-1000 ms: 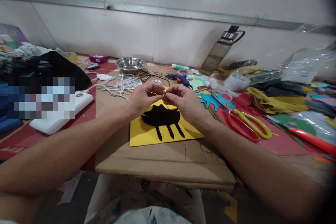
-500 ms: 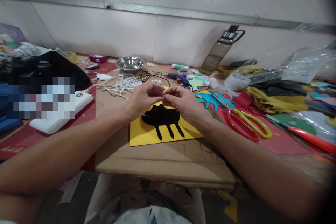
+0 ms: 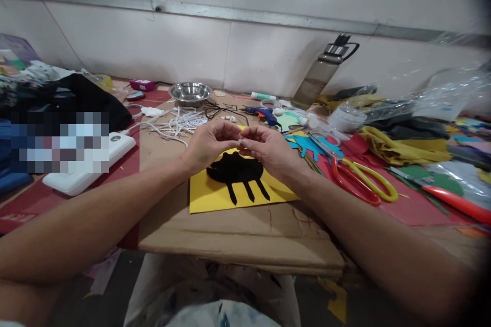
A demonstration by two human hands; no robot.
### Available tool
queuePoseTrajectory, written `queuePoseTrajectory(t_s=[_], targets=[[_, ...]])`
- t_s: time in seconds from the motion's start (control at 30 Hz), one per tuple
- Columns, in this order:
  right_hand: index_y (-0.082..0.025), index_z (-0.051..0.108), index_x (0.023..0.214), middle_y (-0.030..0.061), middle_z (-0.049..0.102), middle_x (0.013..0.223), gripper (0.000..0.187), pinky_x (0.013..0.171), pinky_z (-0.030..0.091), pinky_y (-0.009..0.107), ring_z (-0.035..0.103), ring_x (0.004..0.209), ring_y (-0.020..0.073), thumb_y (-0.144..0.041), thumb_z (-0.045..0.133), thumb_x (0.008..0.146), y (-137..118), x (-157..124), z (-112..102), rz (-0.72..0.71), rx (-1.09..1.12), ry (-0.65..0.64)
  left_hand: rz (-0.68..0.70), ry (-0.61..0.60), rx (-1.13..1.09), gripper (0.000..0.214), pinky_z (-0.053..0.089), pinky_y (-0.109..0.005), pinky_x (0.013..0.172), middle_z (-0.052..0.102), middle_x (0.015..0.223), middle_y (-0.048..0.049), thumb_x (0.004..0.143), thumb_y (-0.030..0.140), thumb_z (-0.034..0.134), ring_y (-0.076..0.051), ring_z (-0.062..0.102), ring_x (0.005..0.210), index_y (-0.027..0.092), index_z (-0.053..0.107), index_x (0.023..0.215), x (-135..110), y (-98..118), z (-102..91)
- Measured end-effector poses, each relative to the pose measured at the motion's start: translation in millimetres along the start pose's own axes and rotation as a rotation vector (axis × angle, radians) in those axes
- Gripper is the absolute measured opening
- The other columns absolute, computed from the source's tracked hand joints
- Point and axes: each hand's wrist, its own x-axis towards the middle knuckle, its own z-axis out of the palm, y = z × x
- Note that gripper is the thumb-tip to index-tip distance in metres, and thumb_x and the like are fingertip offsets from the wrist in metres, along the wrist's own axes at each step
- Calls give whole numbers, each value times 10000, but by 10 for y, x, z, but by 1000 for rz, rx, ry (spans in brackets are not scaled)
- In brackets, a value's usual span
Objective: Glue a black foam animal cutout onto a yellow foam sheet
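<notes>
Above a yellow sheet (image 3: 207, 199), my left hand (image 3: 209, 145) and my right hand (image 3: 270, 150) meet at the fingertips. Both are closed in a pinch around a tiny pale object (image 3: 240, 140), too small to name. A black cut-out (image 3: 236, 168) with a rounded body and three pointed strips lies on the sheet below them; its upper part is partly covered by my fingers. Cardboard (image 3: 238, 237) lies under the sheet. Just beyond my fingers are several small whitish bits (image 3: 230, 119).
A steel bowl (image 3: 191, 93), a blue glue gun (image 3: 264, 115) and a water bottle (image 3: 318, 74) stand or lie toward the wall. Scissors with red and yellow handles (image 3: 356, 181) are to the right among felt scraps. On the left is a white power bank (image 3: 90, 163) with a cable.
My hands stay in almost the same place. The fingertips have shifted slightly, and a little more of the pale object shows between them.
</notes>
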Motion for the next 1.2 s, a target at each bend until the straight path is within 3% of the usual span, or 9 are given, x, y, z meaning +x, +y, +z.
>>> queuePoseTrajectory(t_s=[1.2], targets=[[-197,618,874,6,622,883,246,693,581,286,624,779,124,-288,766,699,-18,-9,-6,-59,-145,-23,-30,4,0,231,559,-326,798,712,822,-32,684,193,778,-139,679,764,137,663,875,3,7,-11]])
